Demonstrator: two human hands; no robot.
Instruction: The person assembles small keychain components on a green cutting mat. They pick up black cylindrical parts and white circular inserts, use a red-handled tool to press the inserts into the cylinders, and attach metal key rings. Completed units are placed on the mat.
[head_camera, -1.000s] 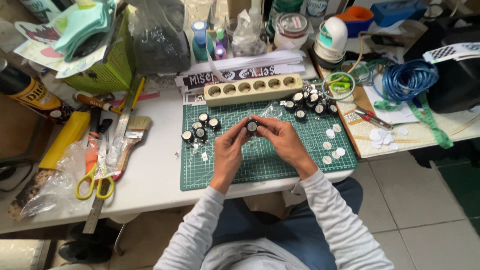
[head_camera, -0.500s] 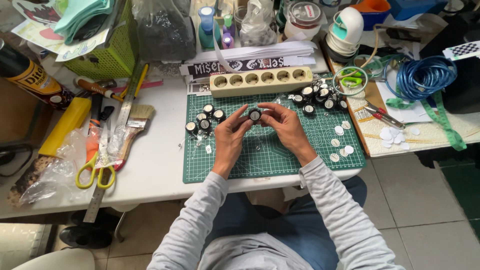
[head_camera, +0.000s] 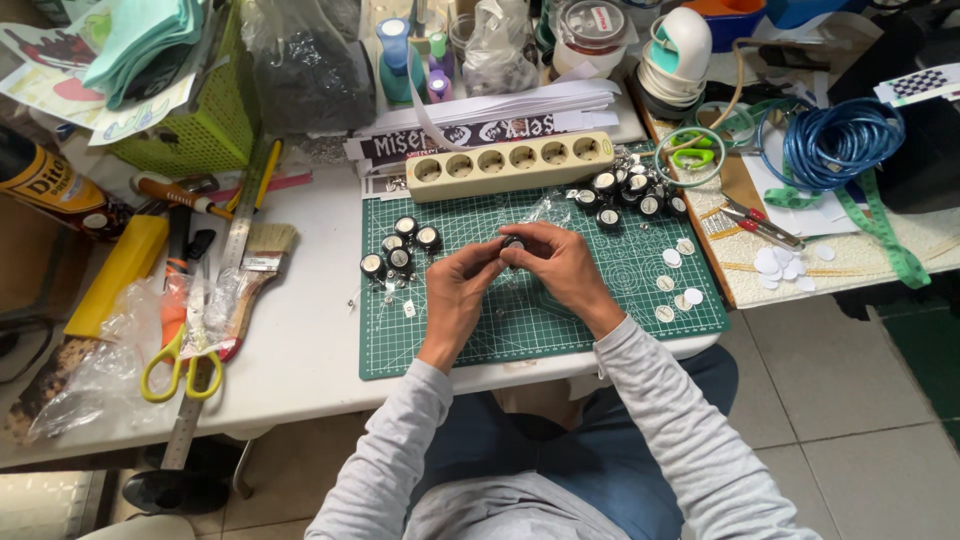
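Small round black button badge (head_camera: 512, 243) pinched between fingertips of both hands, just above green cutting mat (head_camera: 560, 320). I see left hand (head_camera: 458, 285) grip closed on its edge, right hand (head_camera: 560, 265) closed over top, likely steadying it for pressing. Finished glossy badges (head_camera: 400, 250) clustered left on mat; white paper discs (head_camera: 675, 280) right; beige power strip (head_camera: 510, 165) beyond, on white tabletop (head_camera: 300, 340).

A matt green rubbery cutting mat (head_camera: 520, 330) lies on the smooth white worktop (head_camera: 300, 340), beside glossy black-rimmed buttons (head_camera: 400, 250).
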